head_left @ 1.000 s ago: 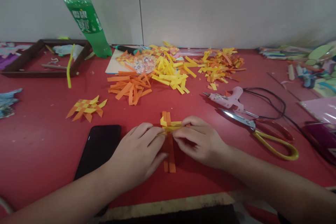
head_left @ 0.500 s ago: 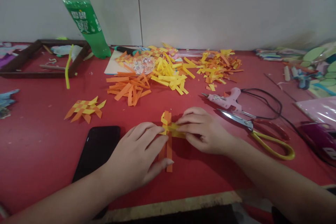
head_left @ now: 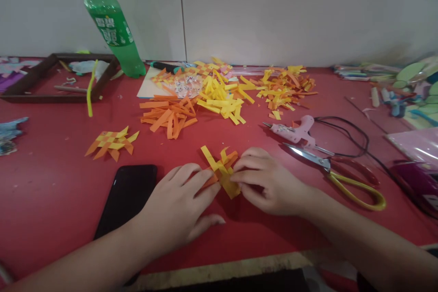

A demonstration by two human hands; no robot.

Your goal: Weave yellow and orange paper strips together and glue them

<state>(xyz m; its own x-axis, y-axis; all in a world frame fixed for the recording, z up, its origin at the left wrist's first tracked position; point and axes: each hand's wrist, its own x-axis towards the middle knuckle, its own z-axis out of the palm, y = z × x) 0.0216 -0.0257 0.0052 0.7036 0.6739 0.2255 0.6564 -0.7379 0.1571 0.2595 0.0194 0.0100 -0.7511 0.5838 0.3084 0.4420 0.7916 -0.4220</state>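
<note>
In front of me is a small piece of woven paper strips (head_left: 224, 173), yellow and orange, with loose ends sticking out. My left hand (head_left: 186, 200) has its fingertips on the left end of the piece, where an orange strip runs under them; its thumb lies apart near the table. The fingers of my right hand (head_left: 268, 180) are closed on the right edge, and their tips partly cover it. Left of my hands lies a finished-looking woven paper fish (head_left: 112, 142) in the same colours. A black phone (head_left: 125, 196) rests beside my left wrist.
Heaps of orange strips (head_left: 169, 114), yellow strips (head_left: 222, 100) and paper scraps (head_left: 287, 84) lie toward the wall. A pink glue gun (head_left: 294, 132) and scissors (head_left: 337, 173) sit at right. A green bottle (head_left: 112, 32) stands by a dark wooden frame (head_left: 41, 99) on the red table (head_left: 51, 182).
The woven piece has turned between my hands: the orange strips that pointed toward me now run sideways, and yellow ends point away and toward me. Both hands have shifted slightly nearer me.
</note>
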